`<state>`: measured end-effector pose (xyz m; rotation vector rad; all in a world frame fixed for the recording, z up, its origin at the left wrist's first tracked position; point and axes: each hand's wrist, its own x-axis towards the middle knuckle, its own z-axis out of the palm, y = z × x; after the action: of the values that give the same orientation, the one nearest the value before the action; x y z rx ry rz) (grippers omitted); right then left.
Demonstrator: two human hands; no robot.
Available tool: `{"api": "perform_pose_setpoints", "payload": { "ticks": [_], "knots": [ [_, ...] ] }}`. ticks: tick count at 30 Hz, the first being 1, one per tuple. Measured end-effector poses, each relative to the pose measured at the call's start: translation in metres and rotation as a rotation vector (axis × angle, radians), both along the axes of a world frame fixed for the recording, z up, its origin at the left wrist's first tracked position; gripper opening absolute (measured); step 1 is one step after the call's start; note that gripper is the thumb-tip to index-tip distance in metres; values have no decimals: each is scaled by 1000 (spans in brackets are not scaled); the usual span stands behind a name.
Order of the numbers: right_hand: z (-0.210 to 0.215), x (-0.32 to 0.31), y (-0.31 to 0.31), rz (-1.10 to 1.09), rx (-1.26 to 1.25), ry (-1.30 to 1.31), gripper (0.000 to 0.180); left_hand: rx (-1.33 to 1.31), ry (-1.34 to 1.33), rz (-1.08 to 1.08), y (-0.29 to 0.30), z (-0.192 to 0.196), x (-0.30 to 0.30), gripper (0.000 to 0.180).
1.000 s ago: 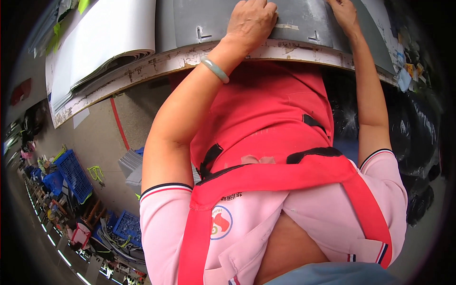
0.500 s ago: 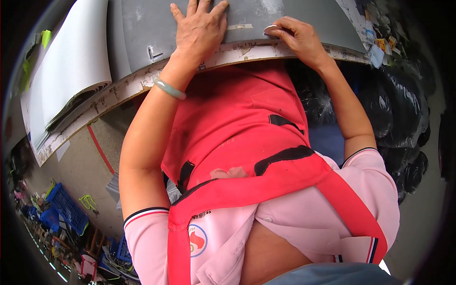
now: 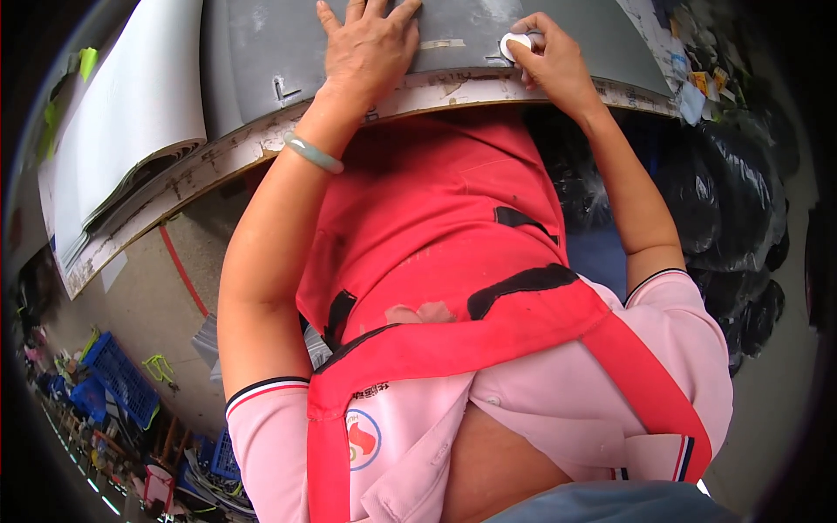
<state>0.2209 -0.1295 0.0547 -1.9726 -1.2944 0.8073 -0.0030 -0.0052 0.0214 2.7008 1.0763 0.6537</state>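
Fingers spread, my left hand [image 3: 373,48] lies flat on a dark grey sheet [image 3: 475,22] that covers the table. To its right, my right hand [image 3: 555,65] pinches a small white disc [image 3: 515,47] between thumb and fingers, close to the sheet's near edge. The disc's flat face shows; whether it touches the sheet I cannot tell. A strip of tan tape [image 3: 442,44] is stuck on the sheet between my hands. Below left of my left hand, a pale L-shaped mark [image 3: 283,90] shows near the same edge.
Folded white sheets [image 3: 139,96] are stacked on the table's left end. The table's worn front edge [image 3: 235,144] runs just before my red apron [image 3: 436,200]. Black plastic bags [image 3: 741,183] crowd the right side. A blue crate [image 3: 125,379] stands on the floor at lower left.
My right hand has shifted slightly and turned the white disc, so its face now shows instead of its thin edge. The left hand has stayed nearly still on the sheet.
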Motion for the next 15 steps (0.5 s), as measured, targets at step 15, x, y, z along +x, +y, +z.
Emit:
{"api": "perform_pose_setpoints", "payload": {
  "ticks": [15],
  "knots": [
    [-14, 67, 141, 128, 186, -260, 24, 85, 18, 17, -2, -19, -2, 37]
  ]
}}
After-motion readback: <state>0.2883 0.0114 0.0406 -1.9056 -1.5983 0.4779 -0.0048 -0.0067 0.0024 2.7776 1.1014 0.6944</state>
